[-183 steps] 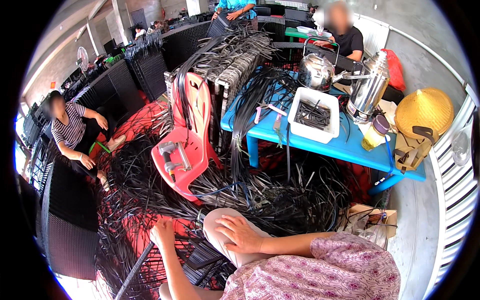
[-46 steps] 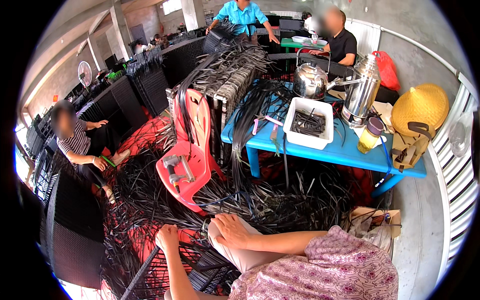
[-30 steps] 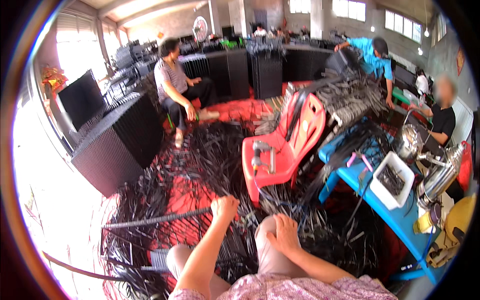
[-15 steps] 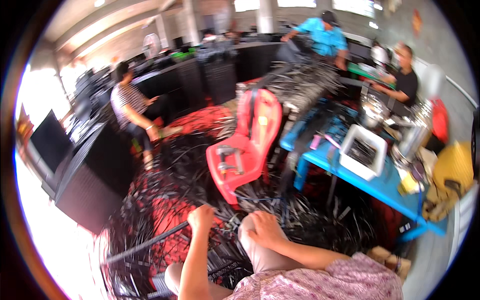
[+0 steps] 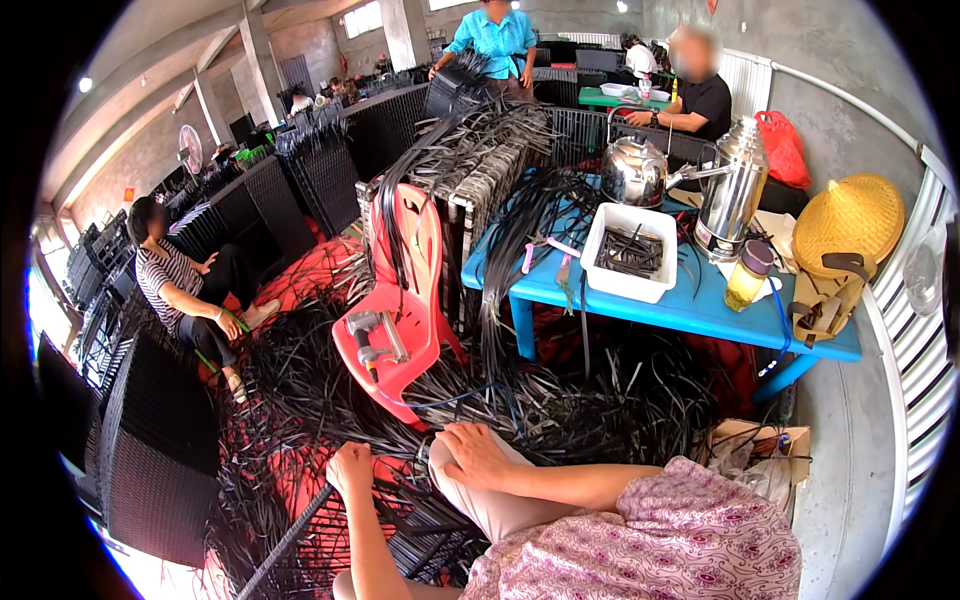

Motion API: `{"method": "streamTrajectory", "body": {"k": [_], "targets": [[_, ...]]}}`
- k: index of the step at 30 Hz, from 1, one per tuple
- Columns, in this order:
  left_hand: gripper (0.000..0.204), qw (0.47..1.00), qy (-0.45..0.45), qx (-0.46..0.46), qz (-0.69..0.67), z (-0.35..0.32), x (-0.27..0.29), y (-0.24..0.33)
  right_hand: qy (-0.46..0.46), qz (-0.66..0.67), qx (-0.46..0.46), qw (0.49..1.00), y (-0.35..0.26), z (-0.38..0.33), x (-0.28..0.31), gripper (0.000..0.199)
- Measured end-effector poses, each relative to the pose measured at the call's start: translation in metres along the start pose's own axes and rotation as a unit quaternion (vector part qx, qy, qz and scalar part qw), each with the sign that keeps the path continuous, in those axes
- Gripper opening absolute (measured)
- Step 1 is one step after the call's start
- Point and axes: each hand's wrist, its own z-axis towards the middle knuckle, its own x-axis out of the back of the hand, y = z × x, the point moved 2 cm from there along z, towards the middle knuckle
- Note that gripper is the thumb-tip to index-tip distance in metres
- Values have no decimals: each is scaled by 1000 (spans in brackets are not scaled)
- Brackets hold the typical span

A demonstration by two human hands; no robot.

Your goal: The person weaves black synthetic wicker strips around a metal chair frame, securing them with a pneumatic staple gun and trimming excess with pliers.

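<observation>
Hands: left hand is closing in a fist around the upper end of a dark rod that is slanting down toward the lower left edge of the view; right hand is lying loosely open, palm down, fingers spread, on the person's own bent knee, gripping nothing.

Step in hand, as a judgement: the left hand seems to be steadying or drawing the rod out of the heap of black strips covering the floor, while the right hand is resting. Whether the rod is a frame piece or a bundle of strips cannot be told.

Next move, as a judgement: it is likely calling for the right hand to come off the knee and join the left on the rod or on a strip, since one hand alone is holding the work.

Location of the work: rod and left hand are lying low and left of the knee, over a dark woven panel just in front of the person.

Surroundings:
- red chair, tipped among the strips, a grey tool lying on its seat.
- blue table beyond, carrying a white tray, a kettle, a steel flask and a jar.
- straw hat at the table's right end.
- seated person in a striped top, at the left, working apart.
</observation>
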Motion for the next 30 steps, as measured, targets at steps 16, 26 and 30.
{"method": "streamTrajectory", "body": {"k": [16, 26, 30], "targets": [[29, 1000, -4, 8, 15, 0, 0, -1, -19, -7, -7, 1000, -2, -1, 1, 63], [28, 1000, -8, 6, 23, 0, 2, 2, -12, -12, -6, 1000, -1, 1, 1, 64], [26, 1000, -11, 7, 6, 0, 2, 2, -6, -5, -5, 1000, -1, 0, 1, 64]]}}
